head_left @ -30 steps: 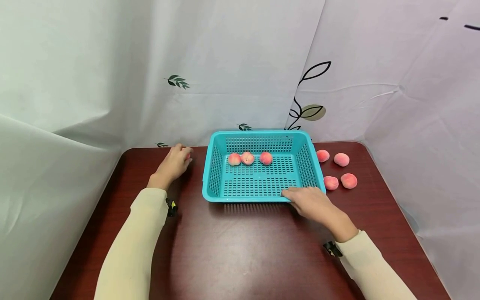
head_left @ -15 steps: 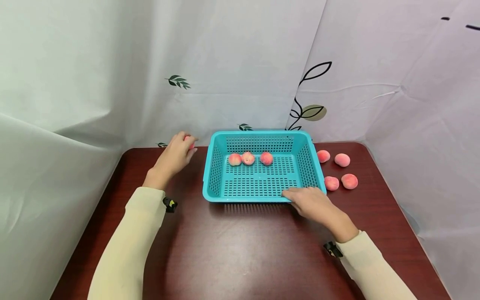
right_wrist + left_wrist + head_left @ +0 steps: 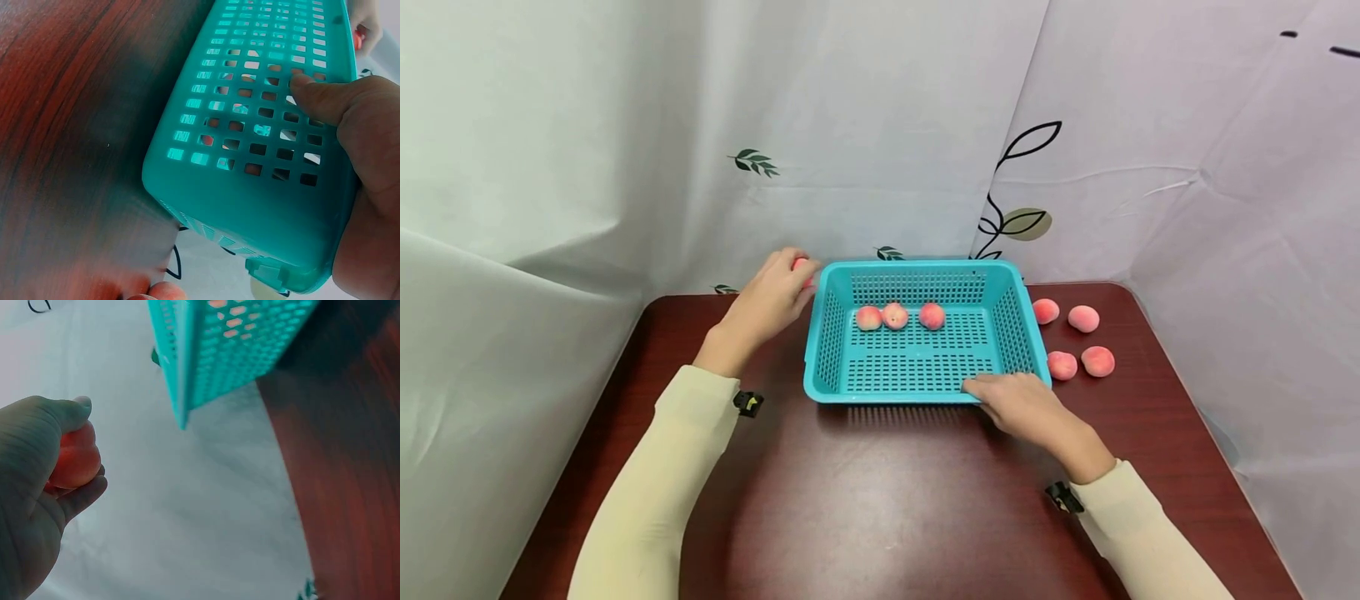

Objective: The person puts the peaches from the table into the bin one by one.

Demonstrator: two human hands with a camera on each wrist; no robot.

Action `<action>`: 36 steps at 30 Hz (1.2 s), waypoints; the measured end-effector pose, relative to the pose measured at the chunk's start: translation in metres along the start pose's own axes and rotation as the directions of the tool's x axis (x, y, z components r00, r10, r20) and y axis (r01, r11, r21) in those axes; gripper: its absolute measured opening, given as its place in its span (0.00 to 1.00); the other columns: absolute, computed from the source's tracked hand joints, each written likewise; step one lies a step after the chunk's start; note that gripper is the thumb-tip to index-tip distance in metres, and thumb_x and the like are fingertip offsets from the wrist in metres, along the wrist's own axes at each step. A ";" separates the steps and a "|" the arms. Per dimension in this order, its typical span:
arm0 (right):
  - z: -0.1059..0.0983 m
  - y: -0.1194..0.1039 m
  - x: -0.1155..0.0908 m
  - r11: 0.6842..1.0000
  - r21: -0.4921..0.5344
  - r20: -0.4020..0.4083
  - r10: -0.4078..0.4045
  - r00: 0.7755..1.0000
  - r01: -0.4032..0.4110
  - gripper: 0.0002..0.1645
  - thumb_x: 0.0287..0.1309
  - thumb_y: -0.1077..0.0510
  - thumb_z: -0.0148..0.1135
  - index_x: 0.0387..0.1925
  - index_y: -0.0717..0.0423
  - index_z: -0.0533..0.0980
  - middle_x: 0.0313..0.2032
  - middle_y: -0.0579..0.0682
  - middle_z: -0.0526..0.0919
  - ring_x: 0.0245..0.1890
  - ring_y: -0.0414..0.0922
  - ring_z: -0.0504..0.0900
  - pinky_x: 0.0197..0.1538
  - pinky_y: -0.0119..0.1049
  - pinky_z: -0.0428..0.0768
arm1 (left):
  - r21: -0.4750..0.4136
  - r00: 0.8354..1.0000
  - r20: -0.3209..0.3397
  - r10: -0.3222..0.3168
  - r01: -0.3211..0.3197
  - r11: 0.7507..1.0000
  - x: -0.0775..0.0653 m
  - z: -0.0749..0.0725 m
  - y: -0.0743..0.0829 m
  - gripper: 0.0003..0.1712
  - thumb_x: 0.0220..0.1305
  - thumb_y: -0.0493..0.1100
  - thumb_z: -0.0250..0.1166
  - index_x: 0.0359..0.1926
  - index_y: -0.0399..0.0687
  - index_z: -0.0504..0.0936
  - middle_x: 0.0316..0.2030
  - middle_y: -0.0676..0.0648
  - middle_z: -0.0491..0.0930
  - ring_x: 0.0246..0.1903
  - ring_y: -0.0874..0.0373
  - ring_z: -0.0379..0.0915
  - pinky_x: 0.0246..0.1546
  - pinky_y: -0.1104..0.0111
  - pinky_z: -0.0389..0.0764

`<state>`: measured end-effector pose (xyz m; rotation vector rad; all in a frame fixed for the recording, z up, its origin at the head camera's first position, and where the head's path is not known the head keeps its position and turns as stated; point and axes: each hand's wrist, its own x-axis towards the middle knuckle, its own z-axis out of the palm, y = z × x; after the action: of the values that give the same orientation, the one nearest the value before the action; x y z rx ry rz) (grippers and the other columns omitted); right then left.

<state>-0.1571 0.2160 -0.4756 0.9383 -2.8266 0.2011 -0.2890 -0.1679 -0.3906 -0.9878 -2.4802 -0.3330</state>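
Observation:
My left hand [image 3: 775, 292] grips a peach [image 3: 78, 459] between thumb and fingers, just off the left rear corner of the turquoise basket [image 3: 917, 398]. In the left wrist view the peach shows pinkish red, partly covered by the thumb and fingers. Over the basket's near rim, toward its right corner, my right hand [image 3: 1018, 404] is hooked, its thumb against the perforated outer wall in the right wrist view. Three peaches lie inside the basket: a left one [image 3: 869, 318], a middle one [image 3: 895, 316] touching it, and a right one [image 3: 932, 316] a little apart.
Several peaches [image 3: 1098, 362] lie on the dark red wooden table [image 3: 880, 500] to the right of the basket. A pale cloth [image 3: 865, 125] with leaf prints hangs behind the table and along both sides.
My left hand has lifted the peach off the table's left rear part and carried it right, up to the basket's corner. My right hand and the basket have stayed in place.

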 end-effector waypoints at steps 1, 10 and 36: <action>0.000 0.000 0.000 1.000 0.002 -0.001 0.000 1.000 0.000 0.12 0.68 0.58 0.65 0.32 0.44 0.70 0.27 0.38 0.75 0.22 0.38 0.67 0.28 0.33 0.65 | 0.003 1.000 0.005 0.006 -0.006 1.000 0.002 -0.002 0.003 0.20 0.67 0.34 0.69 0.59 0.40 0.80 0.52 0.33 0.77 0.53 0.37 0.72 0.56 0.48 0.79; -0.002 0.000 0.000 1.000 -0.017 -0.007 -0.006 1.000 0.006 0.14 0.68 0.60 0.63 0.30 0.44 0.68 0.26 0.38 0.72 0.22 0.38 0.65 0.27 0.33 0.64 | -0.015 0.995 0.056 0.087 -0.086 0.996 0.023 -0.010 0.032 0.20 0.69 0.36 0.67 0.60 0.40 0.79 0.55 0.33 0.76 0.57 0.39 0.71 0.56 0.50 0.81; -0.001 -0.002 0.001 1.000 -0.008 0.004 0.002 1.000 -0.002 0.14 0.67 0.60 0.65 0.30 0.44 0.69 0.26 0.39 0.74 0.21 0.39 0.66 0.27 0.34 0.65 | -0.019 0.934 0.307 0.182 -0.185 0.983 0.095 0.040 0.078 0.13 0.75 0.43 0.63 0.55 0.43 0.79 0.45 0.42 0.76 0.43 0.50 0.73 0.42 0.64 0.80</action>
<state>-0.1566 0.2144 -0.4740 0.9354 -2.8299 0.1886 -0.3081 -0.0413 -0.3744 -1.3455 -2.6284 -0.1113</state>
